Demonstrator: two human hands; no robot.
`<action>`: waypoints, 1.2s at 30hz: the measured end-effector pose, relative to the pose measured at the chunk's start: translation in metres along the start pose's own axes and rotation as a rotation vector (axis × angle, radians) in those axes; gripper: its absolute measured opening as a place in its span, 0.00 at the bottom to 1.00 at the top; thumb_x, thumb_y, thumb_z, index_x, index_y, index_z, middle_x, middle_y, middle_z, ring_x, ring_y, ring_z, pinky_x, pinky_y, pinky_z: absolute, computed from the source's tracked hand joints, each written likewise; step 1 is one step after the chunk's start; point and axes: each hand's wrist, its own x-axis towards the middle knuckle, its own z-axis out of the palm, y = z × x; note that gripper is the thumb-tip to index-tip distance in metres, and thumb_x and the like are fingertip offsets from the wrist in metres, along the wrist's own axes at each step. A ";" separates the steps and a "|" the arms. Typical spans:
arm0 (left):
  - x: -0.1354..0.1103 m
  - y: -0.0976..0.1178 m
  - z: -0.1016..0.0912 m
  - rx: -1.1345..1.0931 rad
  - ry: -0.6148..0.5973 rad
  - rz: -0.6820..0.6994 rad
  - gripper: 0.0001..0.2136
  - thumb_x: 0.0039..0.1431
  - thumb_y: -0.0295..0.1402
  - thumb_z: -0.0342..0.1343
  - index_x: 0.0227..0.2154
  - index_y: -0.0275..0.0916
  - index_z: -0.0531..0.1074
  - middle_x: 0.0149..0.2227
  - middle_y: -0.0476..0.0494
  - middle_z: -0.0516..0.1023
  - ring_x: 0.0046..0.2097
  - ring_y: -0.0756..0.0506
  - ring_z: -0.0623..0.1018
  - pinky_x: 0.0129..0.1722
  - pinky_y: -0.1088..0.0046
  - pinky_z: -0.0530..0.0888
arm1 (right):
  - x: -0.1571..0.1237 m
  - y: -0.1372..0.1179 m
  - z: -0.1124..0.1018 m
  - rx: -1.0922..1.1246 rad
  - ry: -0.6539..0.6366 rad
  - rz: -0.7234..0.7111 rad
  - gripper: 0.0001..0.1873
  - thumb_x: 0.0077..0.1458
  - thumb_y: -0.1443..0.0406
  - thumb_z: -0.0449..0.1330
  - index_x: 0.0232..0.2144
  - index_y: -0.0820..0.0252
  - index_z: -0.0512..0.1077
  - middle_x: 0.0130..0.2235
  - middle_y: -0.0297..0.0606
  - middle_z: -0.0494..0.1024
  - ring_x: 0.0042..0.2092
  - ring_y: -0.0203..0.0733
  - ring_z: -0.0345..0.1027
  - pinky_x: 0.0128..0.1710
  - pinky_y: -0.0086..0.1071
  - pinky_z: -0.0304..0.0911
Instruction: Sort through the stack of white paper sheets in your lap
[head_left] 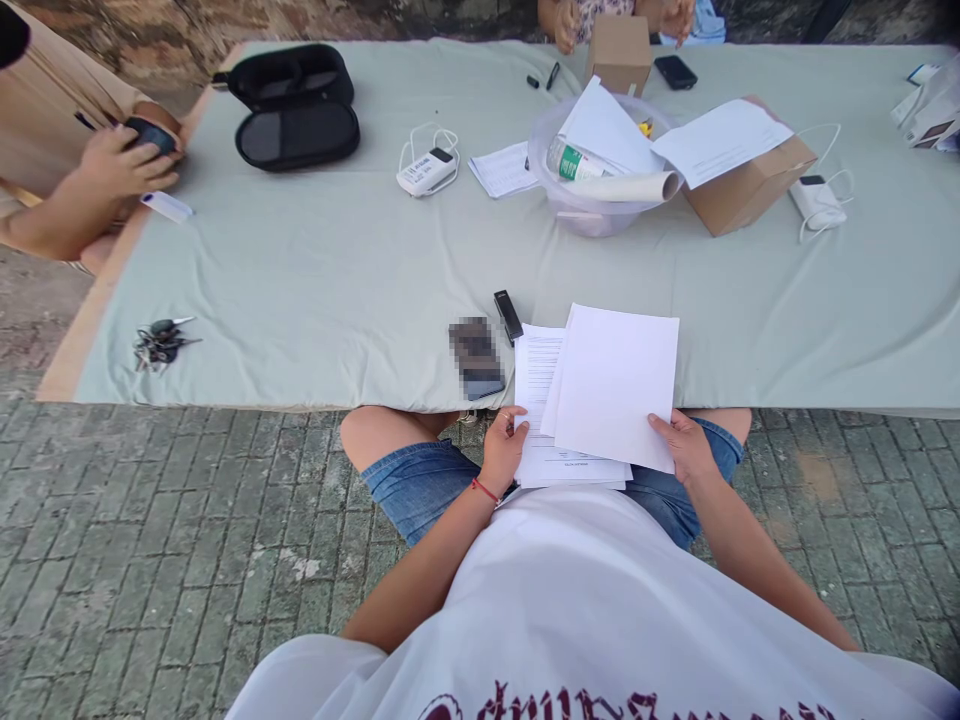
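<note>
My left hand (504,449) is closed on the left edge of a stack of printed sheets (538,365), its thumb on top. My right hand (684,444) pinches the lower right corner of some blank white sheets (619,375), which overlap the printed ones. The papers lie partly on the table's near edge and partly over my lap. Just left of them are a smartphone (478,360) with a blurred-out screen and a small black stapler-like object (508,315), which almost touches the printed stack.
On the cloth-covered table (337,270) stand a plastic basin (592,222) of papers and a bottle, a cardboard box (739,195), an open black case (300,130), a white corded device (429,172) and keys (161,342). One person (112,165) sits at left; another person's hands (566,25) are opposite.
</note>
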 end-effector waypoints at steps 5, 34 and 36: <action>0.000 -0.002 0.004 -0.142 -0.035 -0.134 0.17 0.54 0.47 0.57 0.32 0.36 0.77 0.33 0.43 0.79 0.37 0.45 0.75 0.39 0.69 0.70 | -0.008 0.000 0.011 0.004 -0.087 0.011 0.24 0.44 0.54 0.72 0.44 0.53 0.78 0.43 0.36 0.83 0.41 0.51 0.79 0.42 0.42 0.75; 0.001 -0.006 0.000 -0.033 0.057 -0.017 0.27 0.48 0.31 0.62 0.53 0.42 0.62 0.37 0.48 0.75 0.36 0.47 0.76 0.38 0.69 0.72 | 0.008 -0.004 -0.010 -0.034 0.188 -0.065 0.18 0.44 0.54 0.70 0.40 0.48 0.78 0.44 0.33 0.83 0.46 0.54 0.77 0.44 0.42 0.75; 0.000 -0.005 -0.001 -0.005 0.025 -0.021 0.25 0.49 0.31 0.61 0.52 0.41 0.66 0.37 0.47 0.76 0.36 0.46 0.76 0.38 0.69 0.71 | 0.006 -0.005 -0.005 -0.032 0.172 -0.050 0.19 0.44 0.54 0.70 0.41 0.49 0.78 0.44 0.34 0.83 0.46 0.55 0.77 0.43 0.42 0.76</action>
